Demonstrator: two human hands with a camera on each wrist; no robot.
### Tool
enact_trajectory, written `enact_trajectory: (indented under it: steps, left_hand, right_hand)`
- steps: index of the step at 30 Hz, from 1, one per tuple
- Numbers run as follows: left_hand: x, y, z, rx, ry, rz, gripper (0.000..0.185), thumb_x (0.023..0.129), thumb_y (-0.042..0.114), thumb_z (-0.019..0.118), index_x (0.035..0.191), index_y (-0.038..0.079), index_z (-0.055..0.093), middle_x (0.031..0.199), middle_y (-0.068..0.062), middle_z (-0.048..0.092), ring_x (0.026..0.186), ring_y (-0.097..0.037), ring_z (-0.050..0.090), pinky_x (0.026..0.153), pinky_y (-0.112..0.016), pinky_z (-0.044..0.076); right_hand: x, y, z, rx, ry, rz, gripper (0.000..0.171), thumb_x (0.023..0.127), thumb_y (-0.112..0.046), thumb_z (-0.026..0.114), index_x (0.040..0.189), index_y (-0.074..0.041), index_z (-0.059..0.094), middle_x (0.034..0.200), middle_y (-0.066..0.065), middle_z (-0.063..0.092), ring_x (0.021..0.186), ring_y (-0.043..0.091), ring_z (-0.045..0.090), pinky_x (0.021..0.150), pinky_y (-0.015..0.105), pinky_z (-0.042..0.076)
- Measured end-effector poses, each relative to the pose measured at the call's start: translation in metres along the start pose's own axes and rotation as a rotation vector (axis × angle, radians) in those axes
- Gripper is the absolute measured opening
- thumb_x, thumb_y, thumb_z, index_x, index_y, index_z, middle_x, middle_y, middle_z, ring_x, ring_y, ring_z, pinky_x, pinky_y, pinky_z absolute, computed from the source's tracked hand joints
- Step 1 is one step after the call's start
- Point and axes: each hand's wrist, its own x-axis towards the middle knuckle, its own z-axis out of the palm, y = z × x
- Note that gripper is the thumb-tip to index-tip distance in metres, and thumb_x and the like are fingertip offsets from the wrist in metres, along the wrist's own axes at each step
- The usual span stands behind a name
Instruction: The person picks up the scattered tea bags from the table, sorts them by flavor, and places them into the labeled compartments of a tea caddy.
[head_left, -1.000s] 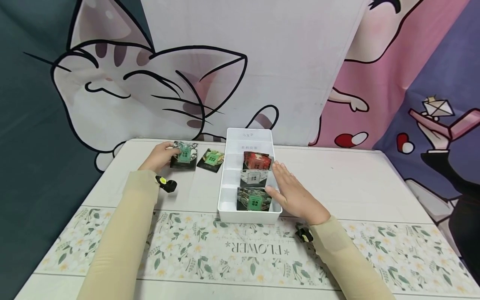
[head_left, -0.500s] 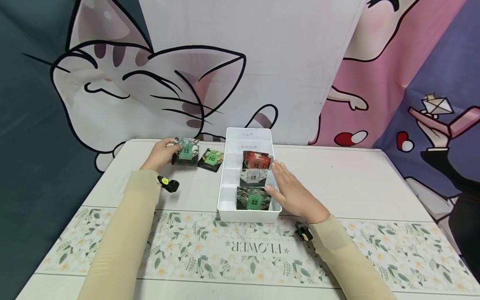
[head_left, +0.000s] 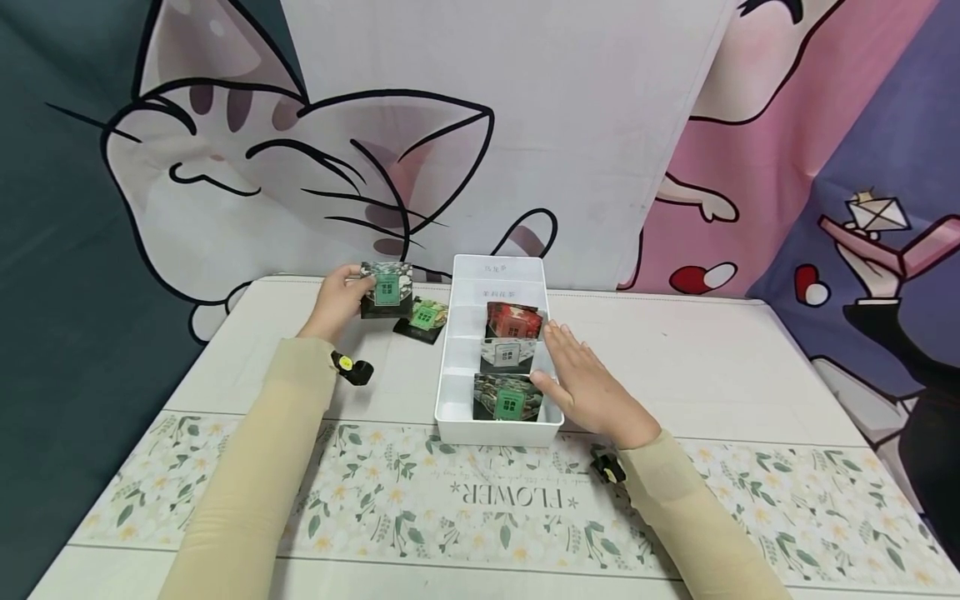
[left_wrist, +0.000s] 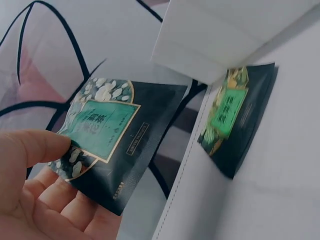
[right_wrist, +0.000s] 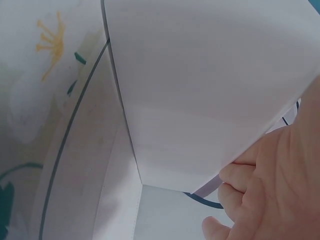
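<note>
My left hand (head_left: 337, 302) pinches a dark square tea sachet (left_wrist: 135, 145) with a green label, thumb on its printed face and fingers behind. It is raised off the table, left of the white divided box (head_left: 498, 434). A second sachet (head_left: 423, 320), with a brighter green label, lies on the table beside the box. My right hand (head_left: 592, 383) rests along the box's right rim, fingers straight. Inside the box, the nearer compartments hold a red sachet (head_left: 513, 321), a grey-white sachet (head_left: 507, 355) and a green-labelled sachet (head_left: 508, 398).
Handwritten labels (head_left: 498, 293) show in the box's far compartments. The white table (head_left: 675, 358) carries a flower-print strip (head_left: 360, 500) along its front. A cartoon curtain (head_left: 585, 150) hangs just behind the back edge.
My left hand has lifted the tea sachet off the table and carried it right, towards the box, partly over the second sachet. My right hand stays on the rim.
</note>
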Motion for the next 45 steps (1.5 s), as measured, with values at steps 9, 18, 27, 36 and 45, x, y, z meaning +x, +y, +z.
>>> enact_trajectory:
  steps: [9,18,27,36,45]
  left_hand:
    - [-0.003,0.008,0.017,-0.033,0.019,0.074,0.047,0.107,0.025,0.051,0.145,-0.001,0.043,0.118,-0.014,0.063,0.075,-0.004,0.052,0.067,-0.019,0.044]
    - [-0.003,0.018,0.037,-0.05,0.018,0.15,0.042,0.107,0.019,0.051,0.143,-0.001,0.044,0.139,-0.023,0.058,0.131,-0.028,0.051,0.111,-0.043,0.04]
    - [-0.001,0.021,0.044,-0.037,0.039,0.234,0.041,0.106,0.014,0.054,0.145,0.004,0.047,0.129,-0.019,0.065,0.107,-0.017,0.057,0.093,-0.03,0.047]
    - [-0.004,0.032,0.05,-0.088,0.081,0.275,0.038,0.105,0.014,0.055,0.142,0.007,0.051,0.124,-0.018,0.066,0.102,-0.014,0.059,0.086,-0.027,0.047]
    - [-0.005,0.045,0.058,-0.135,0.068,0.267,0.037,0.104,0.012,0.056,0.139,0.001,0.051,0.134,-0.02,0.062,0.123,-0.024,0.058,0.106,-0.038,0.046]
  right_hand:
    - [0.0,0.0,0.0,0.013,-0.004,0.005,0.078,0.109,-0.049,0.037,0.161,0.001,0.01,0.169,0.017,0.007,0.156,0.034,0.003,0.125,0.056,0.009]
    - [0.001,0.0,0.001,0.021,-0.011,0.015,0.077,0.109,-0.05,0.036,0.161,0.0,0.01,0.169,0.015,0.007,0.156,0.031,0.001,0.125,0.055,0.008]
    - [0.0,-0.001,0.0,0.017,-0.001,0.011,0.077,0.109,-0.049,0.037,0.161,0.001,0.011,0.169,0.017,0.009,0.156,0.033,0.003,0.124,0.057,0.011]
    - [0.0,0.0,0.001,0.015,0.005,0.005,0.077,0.109,-0.049,0.037,0.161,0.001,0.012,0.169,0.017,0.009,0.156,0.035,0.004,0.123,0.058,0.012]
    - [0.001,0.0,0.001,0.013,0.005,0.002,0.077,0.109,-0.048,0.037,0.161,0.001,0.011,0.169,0.018,0.009,0.156,0.036,0.004,0.124,0.057,0.012]
